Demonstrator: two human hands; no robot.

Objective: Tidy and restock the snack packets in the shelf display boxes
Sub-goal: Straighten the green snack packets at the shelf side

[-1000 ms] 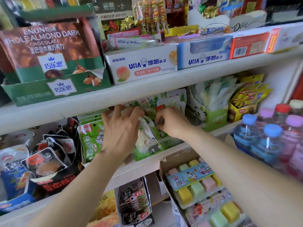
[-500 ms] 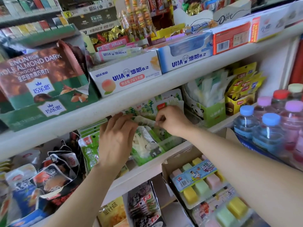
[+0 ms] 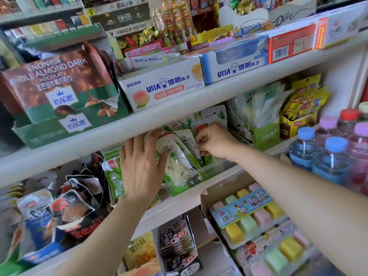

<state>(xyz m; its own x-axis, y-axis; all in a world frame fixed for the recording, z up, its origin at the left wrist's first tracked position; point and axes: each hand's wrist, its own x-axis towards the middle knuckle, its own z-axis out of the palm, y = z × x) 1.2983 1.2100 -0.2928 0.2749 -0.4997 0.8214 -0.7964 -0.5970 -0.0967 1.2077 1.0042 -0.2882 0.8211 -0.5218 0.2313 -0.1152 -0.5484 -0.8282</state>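
1. Our left hand [image 3: 141, 168] lay flat, fingers spread, against the green-and-white see-through snack packets [image 3: 179, 162] in the clear plastic display box [image 3: 216, 169] on the middle white shelf [image 3: 179, 204].
2. At its 2 o'clock, our right hand [image 3: 215, 142] pinched the top edge of one packet, fingers curled.
3. We judged it best to brace the row with the flat palm while seating the pinched packet upright, since the slippery stack leaned toward 11 o'clock and could slide out.
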